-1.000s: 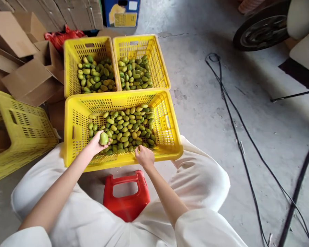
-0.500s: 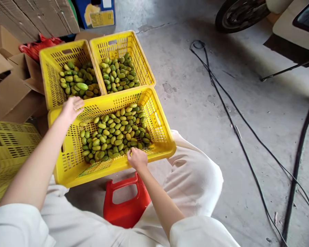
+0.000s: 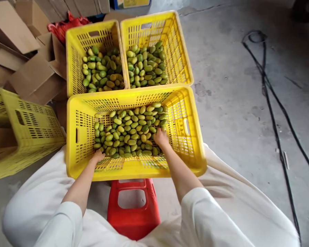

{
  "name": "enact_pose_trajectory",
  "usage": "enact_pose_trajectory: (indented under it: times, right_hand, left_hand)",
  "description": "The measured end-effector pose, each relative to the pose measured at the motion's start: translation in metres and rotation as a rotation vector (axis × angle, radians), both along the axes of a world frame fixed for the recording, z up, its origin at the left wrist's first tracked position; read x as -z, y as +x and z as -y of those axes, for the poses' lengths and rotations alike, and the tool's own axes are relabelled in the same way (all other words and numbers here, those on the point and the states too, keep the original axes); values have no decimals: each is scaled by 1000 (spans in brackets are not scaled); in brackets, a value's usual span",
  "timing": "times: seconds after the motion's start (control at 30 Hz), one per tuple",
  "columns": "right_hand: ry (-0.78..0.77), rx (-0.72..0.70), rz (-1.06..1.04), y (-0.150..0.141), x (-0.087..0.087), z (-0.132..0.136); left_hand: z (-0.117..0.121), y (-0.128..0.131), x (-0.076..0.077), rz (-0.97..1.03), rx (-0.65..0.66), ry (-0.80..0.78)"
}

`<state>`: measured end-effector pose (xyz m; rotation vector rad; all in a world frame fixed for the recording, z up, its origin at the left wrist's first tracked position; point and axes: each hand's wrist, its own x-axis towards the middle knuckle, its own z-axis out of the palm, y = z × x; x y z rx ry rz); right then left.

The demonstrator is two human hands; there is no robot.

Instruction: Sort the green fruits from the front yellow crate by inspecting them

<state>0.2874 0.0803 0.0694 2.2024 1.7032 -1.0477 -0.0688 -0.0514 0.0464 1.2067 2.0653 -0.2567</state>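
Note:
In front of me a yellow plastic crate (image 3: pixel 72 151) holds a layer of small oval green-to-yellow fruits (image 3: pixel 134 132); their exact kind is unclear. My left hand (image 3: pixel 98 156) reaches over the near wall and touches the fruits at the front left corner of the pile. Among the fruits on the right side, my right hand (image 3: pixel 161 137) points down with its fingers bent. The fingertips of both hands are mostly hidden, so I cannot see whether either one grips a fruit.
Two more yellow crates, a left one (image 3: pixel 74 68) and a right one (image 3: pixel 180 56), hold similar fruits behind. A red stool (image 3: pixel 134 219) stands below the near crate. At left are a yellow-green crate (image 3: pixel 38 127) and cardboard boxes (image 3: pixel 36 79). A black cable (image 3: pixel 275 127) lies right.
My left hand has come from above the far left rim down into the near crate. My right hand has moved off the near rim onto the fruits. The view has shifted left and the crate sits straighter.

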Motion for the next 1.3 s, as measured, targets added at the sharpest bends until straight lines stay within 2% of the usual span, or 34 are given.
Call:
enact_pose_trajectory:
  times: [0.13,0.23,0.43,0.53,0.63,0.7,0.8,0.9,1.0,1.13,1.2,1.3]
  right_hand:
    - [232,-26,-114,22,37,-68]
    - [179,-7,-115,31,67,-102]
    - [162,-8,-34,43,112,-125]
    - [212,26,-40,51,126,-135]
    - [273,55,-53,54,133,-139]
    - [263,-12,-58,52,131,-133]
    - [201,-221,-18,48,121,-112]
    - [198,-406,45,46,111,-78]
    - [71,-550,104,47,107,-40]
    - [-12,-510,177,50,109,0]
    - [-36,-509,180,52,109,7]
    - [-118,-545,145,58,106,4]
  left_hand:
    - [-5,-8,21,-178,-61,-143]
    - [-9,-7,31,-242,-11,-119]
    - [-22,-10,51,-273,137,-77]
    - [-30,-12,55,-304,218,-117]
    - [-37,-13,54,-311,239,-150]
    - [-41,-13,52,-307,247,-162]
    - [-45,-13,51,-284,244,-180]
    - [-49,-19,51,-245,232,-192]
    - [-49,-30,51,-203,204,-199]
    - [-36,-37,48,-131,176,-198]
    - [-25,-35,44,-113,183,-158]
    - [-10,-25,37,-122,238,-87]
